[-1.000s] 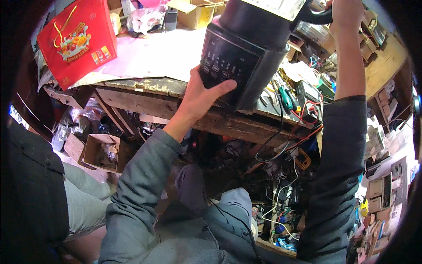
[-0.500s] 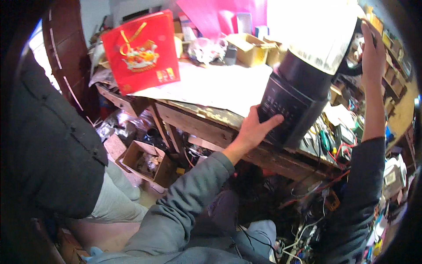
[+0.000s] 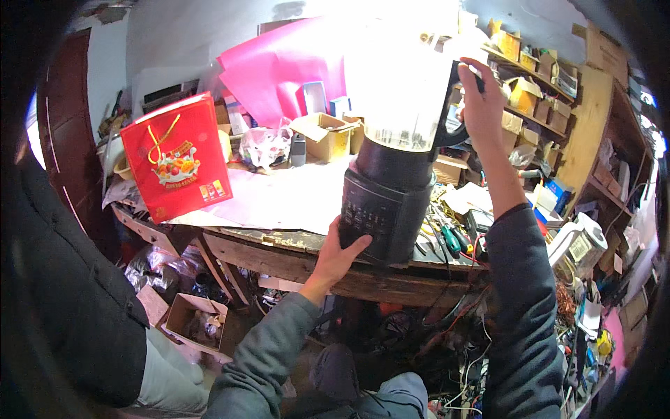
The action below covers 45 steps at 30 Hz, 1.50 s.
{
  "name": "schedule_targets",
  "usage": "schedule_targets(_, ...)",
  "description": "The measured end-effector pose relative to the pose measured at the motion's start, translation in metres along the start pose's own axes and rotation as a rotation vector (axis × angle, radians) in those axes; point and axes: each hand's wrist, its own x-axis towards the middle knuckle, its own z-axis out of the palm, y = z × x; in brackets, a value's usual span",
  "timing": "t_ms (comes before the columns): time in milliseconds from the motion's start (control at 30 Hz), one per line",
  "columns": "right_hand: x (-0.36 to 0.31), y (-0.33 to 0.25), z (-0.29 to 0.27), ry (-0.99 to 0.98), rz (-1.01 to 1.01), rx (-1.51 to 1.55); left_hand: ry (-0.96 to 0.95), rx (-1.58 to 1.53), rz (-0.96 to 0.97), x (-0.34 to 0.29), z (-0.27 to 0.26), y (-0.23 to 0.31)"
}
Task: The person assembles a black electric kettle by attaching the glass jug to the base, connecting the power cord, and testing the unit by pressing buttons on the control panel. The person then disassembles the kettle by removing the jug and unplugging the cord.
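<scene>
A black blender (image 3: pixel 380 216) with a clear jug stands near the front edge of the workbench (image 3: pixel 300 241). Its jug is washed out by bright light at the top, and the base has a dark control panel. My left hand (image 3: pixel 336 258) grips the lower left side of the base, thumb across the front. At the jug's black handle (image 3: pixel 455 105), my right hand (image 3: pixel 481 98) is closed with its fingers curled over the upper part. The jug sits on the base.
A red gift bag (image 3: pixel 178 157) stands at the bench's left, near an open cardboard box (image 3: pixel 324 140). Tools and wires (image 3: pixel 450 234) lie right of the blender. Another person (image 3: pixel 63 279) stands at my left. Below is a carton (image 3: pixel 195 325); shelves (image 3: pixel 537 105) hold boxes.
The view has swung, so the blender now appears farther left, lower and more upright. My right hand's fingers, stretched upward before, now curl over the handle. My left hand stays on the base.
</scene>
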Motion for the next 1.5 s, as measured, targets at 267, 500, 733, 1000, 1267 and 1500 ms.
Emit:
schedule_targets(267,0.004,0.012,-0.001,-0.024,-0.094,0.056,0.074,0.263,0.132,-0.007,-0.005,0.012)
schedule_targets(500,0.007,0.011,-0.001,-0.088,0.004,0.160,-0.096,0.108,0.085,-0.012,-0.010,0.012)
schedule_targets(733,0.017,0.023,-0.007,-0.130,0.025,0.186,-0.094,0.199,0.148,-0.007,-0.013,-0.018)
schedule_targets(1000,0.029,-0.027,0.013,0.338,-0.942,-0.455,-0.042,0.358,0.134,-0.009,-0.015,-0.016)
schedule_targets(1267,0.045,0.011,-0.017,0.203,-0.666,-0.227,-0.075,0.345,0.169,0.001,-0.012,-0.031)
schedule_targets(1500,0.015,0.024,-0.012,-0.085,0.466,0.416,-0.059,0.393,0.215,-0.004,-0.014,-0.031)
